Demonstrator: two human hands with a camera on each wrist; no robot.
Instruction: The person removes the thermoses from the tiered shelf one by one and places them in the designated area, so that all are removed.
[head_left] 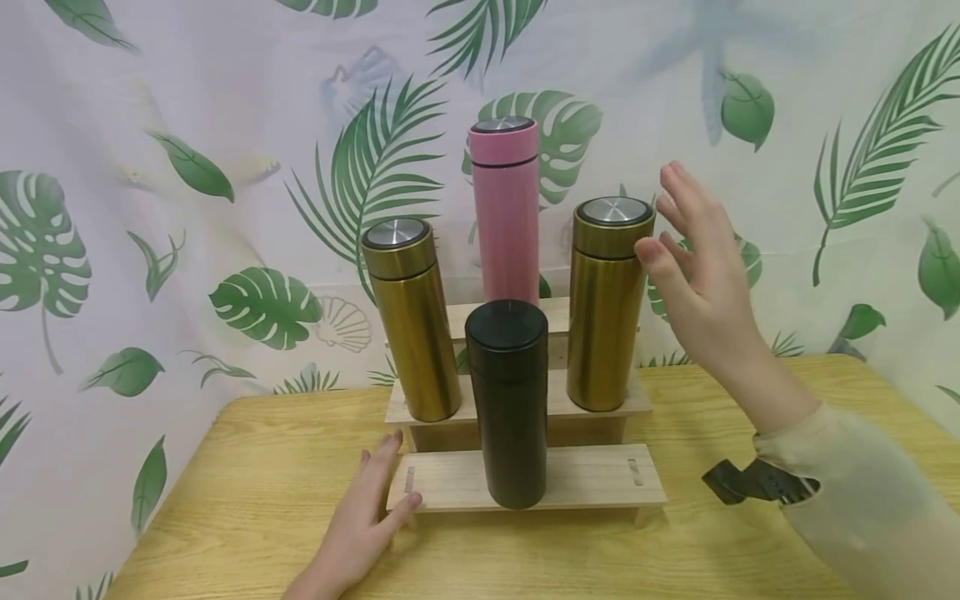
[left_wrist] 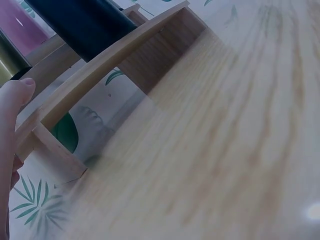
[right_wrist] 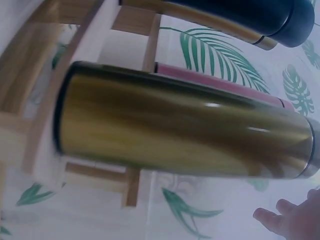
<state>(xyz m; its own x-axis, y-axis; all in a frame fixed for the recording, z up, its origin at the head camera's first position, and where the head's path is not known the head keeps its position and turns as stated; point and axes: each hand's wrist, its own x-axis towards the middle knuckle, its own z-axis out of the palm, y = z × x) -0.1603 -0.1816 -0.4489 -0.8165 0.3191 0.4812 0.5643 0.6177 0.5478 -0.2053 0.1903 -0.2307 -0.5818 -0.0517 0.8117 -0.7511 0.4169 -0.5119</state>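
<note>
Sleeved right hand (head_left: 701, 275): fingers spread beside gold bottle (head_left: 606, 333). Left hand (head_left: 367, 508): laid relaxed at rack (head_left: 592, 477). Table (head_left: 225, 517): backed by leaf-print cloth (head_left: 247, 242). Racked likewise: second gold bottle (head_left: 416, 342), black bottle (head_left: 513, 417), pink bottle (head_left: 510, 233) (base hidden).

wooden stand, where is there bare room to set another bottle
Front step: bare between the left hand and black bottle, and right of that bottle. The table left of the left hand is bare too. Crowded: middle step, holding left gold bottle and right gold bottle.

The right sleeve (head_left: 870, 492) is beige — the strap (head_left: 761, 481) there, black.
</note>
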